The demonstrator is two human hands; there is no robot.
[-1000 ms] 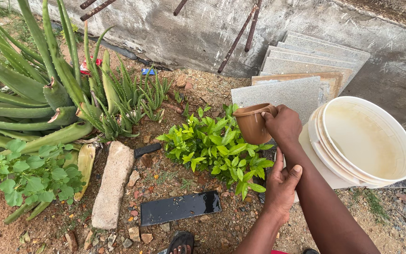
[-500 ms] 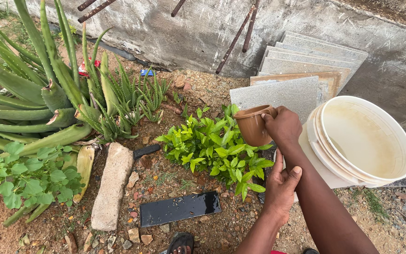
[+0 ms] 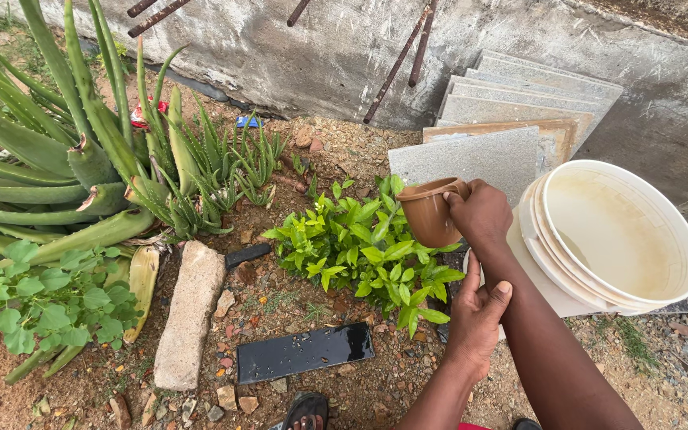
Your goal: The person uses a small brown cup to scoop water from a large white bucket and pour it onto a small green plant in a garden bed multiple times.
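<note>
Your right hand held a small brown plastic cup by its handle — a smooth, round-rimmed mug, tilted with its mouth toward the left, hanging just above the right edge of a low leafy green shrub. Your left hand gripped your own right forearm, thumb up and fingers wrapped around it. Just to the right of the cup stood a large white plastic bucket with cloudy water in it, resting on pale slabs. Behind it, a stack of grey concrete tiles leaned against the rough concrete wall, beside rusty iron rods. On the gravel soil below the shrub lay a glossy black rectangular tile and a long pale stone block — spiky aloe plants filled the left.
</note>
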